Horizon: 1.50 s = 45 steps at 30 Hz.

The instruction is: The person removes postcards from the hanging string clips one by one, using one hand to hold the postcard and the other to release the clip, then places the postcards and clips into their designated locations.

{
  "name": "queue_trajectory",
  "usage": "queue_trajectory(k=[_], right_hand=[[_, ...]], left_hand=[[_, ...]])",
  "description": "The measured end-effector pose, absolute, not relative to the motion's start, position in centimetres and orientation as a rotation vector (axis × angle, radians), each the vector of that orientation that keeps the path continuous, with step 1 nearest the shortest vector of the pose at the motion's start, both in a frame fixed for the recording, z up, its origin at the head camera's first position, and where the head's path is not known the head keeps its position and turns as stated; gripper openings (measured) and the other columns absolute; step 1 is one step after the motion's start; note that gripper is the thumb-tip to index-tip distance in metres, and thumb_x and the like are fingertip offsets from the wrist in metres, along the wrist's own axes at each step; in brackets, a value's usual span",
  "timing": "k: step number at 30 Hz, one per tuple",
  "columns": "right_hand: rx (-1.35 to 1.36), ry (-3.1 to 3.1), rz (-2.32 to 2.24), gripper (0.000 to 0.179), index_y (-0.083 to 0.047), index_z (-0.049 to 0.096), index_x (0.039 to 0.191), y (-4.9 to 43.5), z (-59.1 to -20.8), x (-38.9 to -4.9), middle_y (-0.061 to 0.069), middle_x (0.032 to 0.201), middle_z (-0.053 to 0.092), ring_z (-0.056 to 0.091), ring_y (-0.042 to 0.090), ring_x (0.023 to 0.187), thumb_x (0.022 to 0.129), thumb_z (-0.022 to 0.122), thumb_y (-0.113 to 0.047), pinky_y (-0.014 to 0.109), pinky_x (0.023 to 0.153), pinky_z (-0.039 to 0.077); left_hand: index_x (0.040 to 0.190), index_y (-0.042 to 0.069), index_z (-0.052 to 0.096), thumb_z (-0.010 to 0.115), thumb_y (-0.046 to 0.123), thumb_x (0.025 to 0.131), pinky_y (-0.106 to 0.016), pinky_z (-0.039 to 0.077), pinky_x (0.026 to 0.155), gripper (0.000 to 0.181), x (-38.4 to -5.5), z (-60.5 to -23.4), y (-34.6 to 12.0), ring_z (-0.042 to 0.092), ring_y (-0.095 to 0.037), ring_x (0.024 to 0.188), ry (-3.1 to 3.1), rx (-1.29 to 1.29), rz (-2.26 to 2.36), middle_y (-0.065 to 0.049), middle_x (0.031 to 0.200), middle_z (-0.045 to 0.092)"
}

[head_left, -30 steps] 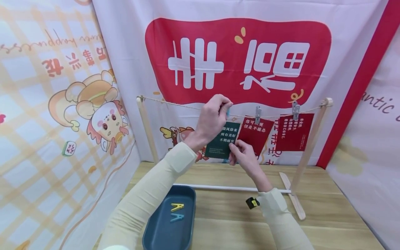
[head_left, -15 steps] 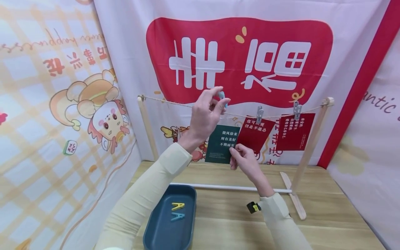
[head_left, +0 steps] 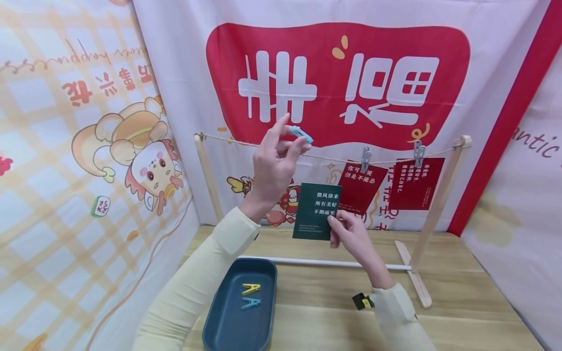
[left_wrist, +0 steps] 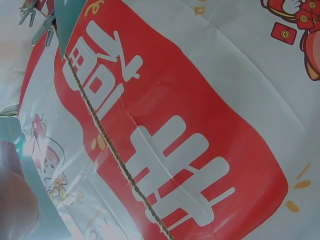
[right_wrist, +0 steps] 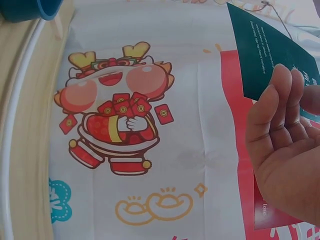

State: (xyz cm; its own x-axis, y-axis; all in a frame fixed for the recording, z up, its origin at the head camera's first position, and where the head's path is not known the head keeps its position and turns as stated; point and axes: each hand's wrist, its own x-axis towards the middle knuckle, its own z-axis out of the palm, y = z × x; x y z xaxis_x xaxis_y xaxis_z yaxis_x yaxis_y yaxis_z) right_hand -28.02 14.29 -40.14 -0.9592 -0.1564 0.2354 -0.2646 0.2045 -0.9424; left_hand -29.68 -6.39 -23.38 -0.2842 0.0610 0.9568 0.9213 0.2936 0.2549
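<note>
My left hand pinches a light blue clothespin between thumb and fingers, raised at the height of the twine. Lower and to the right, my right hand holds a dark green card by its right edge, thumb in front. The card's top edge sits below the twine and it partly overlaps a red card in the head view. In the right wrist view the fingers curl behind the green card. Two red cards hang from the twine by grey clips; the second red card is farther right.
A dark blue tray on the wooden table holds a yellow clothespin and a blue clothespin. The twine runs between two wooden posts, joined low down by a white rod. Printed cloth hangs behind and at the sides.
My left hand has drawn left and away from the twine, with the blue clothespin still pinched. The green card has come down and slightly right in my right hand, away from the twine.
</note>
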Motion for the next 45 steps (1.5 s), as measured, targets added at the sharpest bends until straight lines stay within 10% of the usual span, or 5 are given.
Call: queue_trajectory(k=[45], right_hand=[[0.089, -2.475, 1.943, 0.047, -0.002, 0.056, 0.098, 19.2, -44.8, -24.1, 0.012, 0.062, 0.059, 0.062, 0.026, 0.060, 0.097, 0.055, -0.049, 0.031, 0.071, 0.057]], left_hand=[[0.126, 0.004, 0.056, 0.071, 0.008, 0.089, -0.024, 0.057, 0.083, 0.040, -26.4, -28.3, -12.7, 0.073, -0.018, 0.100, -1.972, -1.024, -1.292, -0.014, 0.118, 0.071]])
